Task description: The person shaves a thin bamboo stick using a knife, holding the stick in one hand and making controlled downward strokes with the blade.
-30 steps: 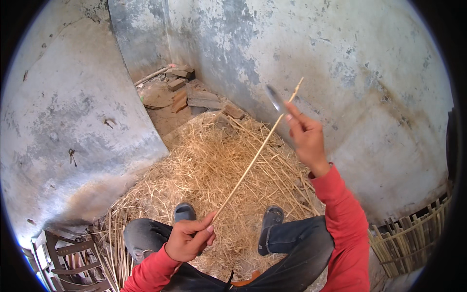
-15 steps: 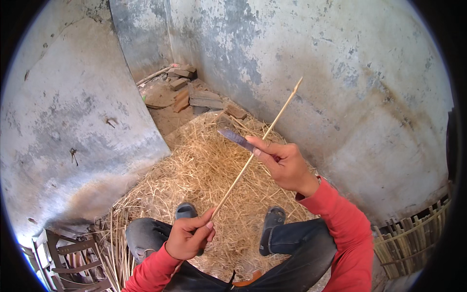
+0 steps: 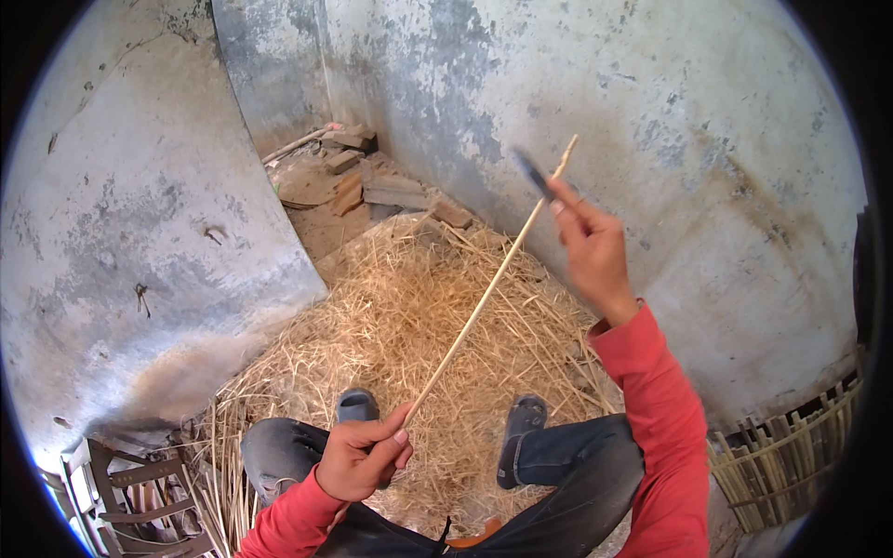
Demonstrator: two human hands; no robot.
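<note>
A long, thin, pale stick (image 3: 490, 290) slants up and away to the right, with a knobbly far end. My left hand (image 3: 365, 455) is closed around its near end, above my left knee. Close to the far end, my right hand (image 3: 590, 244) grips a knife (image 3: 532, 174) whose dark blade is smeared by motion. The blade lies across the stick, and the right thumb and fingers are at the stick's side. Whether the edge bites into the stick cannot be made out. The knife's handle is hidden inside my right hand.
Straw-coloured shavings (image 3: 409, 307) cover the floor around my sandalled feet. Bricks (image 3: 349, 160) are heaped in the far corner between worn plaster walls (image 3: 670, 177). Long thin strips and a dark wooden frame (image 3: 139, 488) stand at lower left, a slatted basket (image 3: 791, 456) at lower right.
My right hand and the knife have moved up along the stick, away from me, toward its far end. My left hand keeps its hold in the same place.
</note>
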